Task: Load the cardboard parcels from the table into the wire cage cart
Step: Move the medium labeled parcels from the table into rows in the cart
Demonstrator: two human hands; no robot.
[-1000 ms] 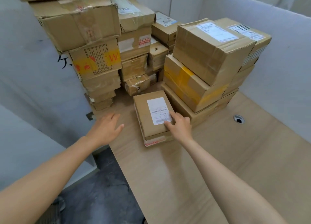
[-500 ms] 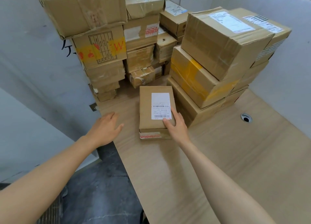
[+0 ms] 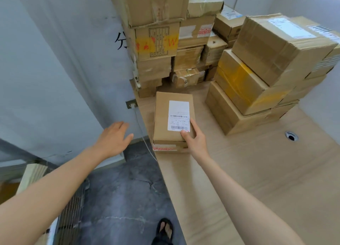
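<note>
On the wooden table point(image 3: 257, 171), beside stacked cartons point(image 3: 266, 60), your right hand point(image 3: 195, 139) is gripping the small labelled parcel point(image 3: 163, 119) at its near corner while your left hand point(image 3: 112, 139) is hovering, fingers relaxed, off the table's edge.

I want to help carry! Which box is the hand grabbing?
Find the wooden table with its box stacks. In front of them, near the table's left edge, a flat parcel lies alone, gripped by the right hand. Unlike its neighbours, it is stacked on nothing.
</note>
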